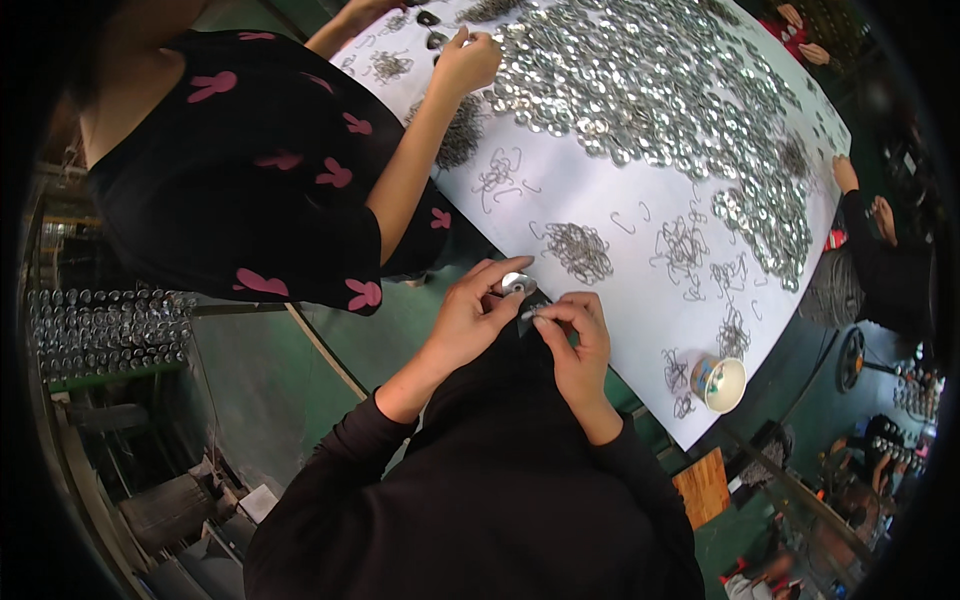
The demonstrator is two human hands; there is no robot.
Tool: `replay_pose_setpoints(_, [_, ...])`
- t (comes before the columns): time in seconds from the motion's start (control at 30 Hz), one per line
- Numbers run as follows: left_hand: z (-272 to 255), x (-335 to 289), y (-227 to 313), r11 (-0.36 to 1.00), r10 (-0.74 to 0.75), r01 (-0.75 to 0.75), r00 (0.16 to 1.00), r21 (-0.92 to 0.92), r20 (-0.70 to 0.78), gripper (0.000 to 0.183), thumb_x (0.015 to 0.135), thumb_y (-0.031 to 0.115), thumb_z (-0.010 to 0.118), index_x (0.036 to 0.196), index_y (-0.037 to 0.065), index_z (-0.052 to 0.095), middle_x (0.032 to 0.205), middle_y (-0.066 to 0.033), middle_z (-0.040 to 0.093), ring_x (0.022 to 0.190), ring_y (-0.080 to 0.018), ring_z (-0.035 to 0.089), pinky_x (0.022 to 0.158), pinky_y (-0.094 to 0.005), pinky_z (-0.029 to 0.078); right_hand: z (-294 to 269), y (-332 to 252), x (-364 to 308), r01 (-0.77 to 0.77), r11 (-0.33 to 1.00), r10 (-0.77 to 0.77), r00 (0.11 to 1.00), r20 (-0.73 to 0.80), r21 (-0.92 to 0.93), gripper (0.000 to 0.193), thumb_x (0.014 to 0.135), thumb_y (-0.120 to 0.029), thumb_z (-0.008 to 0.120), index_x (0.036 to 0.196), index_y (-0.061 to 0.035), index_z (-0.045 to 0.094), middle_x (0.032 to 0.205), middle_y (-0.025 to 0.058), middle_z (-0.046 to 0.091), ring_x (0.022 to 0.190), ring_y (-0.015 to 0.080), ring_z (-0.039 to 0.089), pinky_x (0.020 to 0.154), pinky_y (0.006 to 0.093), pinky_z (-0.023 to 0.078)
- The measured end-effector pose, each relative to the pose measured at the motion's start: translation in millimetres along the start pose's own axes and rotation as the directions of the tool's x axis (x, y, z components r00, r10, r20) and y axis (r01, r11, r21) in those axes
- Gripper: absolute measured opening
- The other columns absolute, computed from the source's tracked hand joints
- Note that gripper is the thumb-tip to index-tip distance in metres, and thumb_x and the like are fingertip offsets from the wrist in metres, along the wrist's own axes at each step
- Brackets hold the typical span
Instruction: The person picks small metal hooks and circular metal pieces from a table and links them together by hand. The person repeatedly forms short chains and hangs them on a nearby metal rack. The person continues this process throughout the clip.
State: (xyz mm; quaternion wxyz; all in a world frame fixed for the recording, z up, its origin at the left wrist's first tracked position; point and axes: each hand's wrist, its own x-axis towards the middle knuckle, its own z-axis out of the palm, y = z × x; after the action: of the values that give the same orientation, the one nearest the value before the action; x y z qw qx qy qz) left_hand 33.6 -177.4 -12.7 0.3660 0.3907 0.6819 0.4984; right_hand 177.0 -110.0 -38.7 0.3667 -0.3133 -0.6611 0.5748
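Note:
At the near edge of the table, my left hand (468,312) grips a shiny round metal disc (517,284) with a raised centre between thumb and fingers. Just right of it and slightly lower, my right hand (578,345) is closed in a pinch on a small grey metal piece (531,313); its exact kind is too small to tell. The two hands are close together but apart. Beyond them on the white tabletop (625,330) lies a heap of thin wire hooks (578,252), the nearest pile to my hands.
A large spread of shiny metal discs (620,90) covers the far tabletop. More wire hooks (682,243) lie in loose piles. A paper cup (720,385) stands at the near right corner. A co-worker's hand (468,62) reaches over the table from the left; another person's hand (846,174) touches the right edge.

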Motion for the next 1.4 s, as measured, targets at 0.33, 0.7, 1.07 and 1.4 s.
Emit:
replay_pose_setpoints(0.33, [2, -16, 18, 0.970, 0.048, -0.053, 0.998, 0.235, 0.029, 0.041, 0.080, -0.004, 0.060, 0.120, 0.002, 0.057, 0.093, -0.0092, 0.061, 0.077, -0.0138, 0.061, 0.071, -0.0244, 0.049, 5, 6, -5, -0.023, 0.997, 0.022, 1.000, -0.010, -0.069, 0.008, 0.079, -0.006, 0.068, 0.086, -0.0036, 0.065, 0.088, 0.0031, 0.049, 0.075, 0.0119, 0.049, 0.064, 0.0232, 0.040])
replay_pose_setpoints(0.7, [1, -19, 7, 0.936, 0.164, -0.153, 0.987, 0.316, -0.006, 0.038, 0.077, -0.006, 0.061, 0.114, 0.004, 0.061, 0.095, -0.0118, 0.066, 0.071, -0.0165, 0.060, 0.065, -0.0259, 0.050, 11, 11, -8, -0.054, 0.982, 0.048, 0.998, -0.036, -0.182, 0.011, 0.076, -0.003, 0.069, 0.086, -0.0057, 0.064, 0.083, 0.0047, 0.053, 0.069, 0.0173, 0.055, 0.061, 0.0273, 0.044])
replay_pose_setpoints(1.07, [4, -30, 1, 0.947, 0.177, -0.149, 0.981, 0.286, -0.075, 0.032, 0.077, -0.006, 0.060, 0.107, 0.003, 0.063, 0.089, -0.0119, 0.065, 0.059, -0.0186, 0.055, 0.060, -0.0285, 0.048, -84, 107, 98, -0.016, 0.736, -0.011, 0.999, -0.036, -0.677, 0.010, 0.081, -0.016, 0.065, 0.086, -0.0076, 0.062, 0.082, 0.0072, 0.060, 0.069, 0.0237, 0.060, 0.061, 0.0363, 0.046])
replay_pose_setpoints(1.4, [0, -52, 8, 0.976, 0.104, -0.047, 0.958, 0.211, -0.266, 0.032, 0.078, -0.004, 0.062, 0.109, 0.005, 0.062, 0.080, -0.0084, 0.060, 0.060, -0.0151, 0.054, 0.056, -0.0258, 0.046, -91, 158, 136, 0.156, 0.383, 0.104, 0.972, 0.210, -0.910, 0.010, 0.082, -0.017, 0.063, 0.084, -0.0084, 0.057, 0.091, 0.0102, 0.055, 0.080, 0.0323, 0.059, 0.069, 0.0436, 0.047])
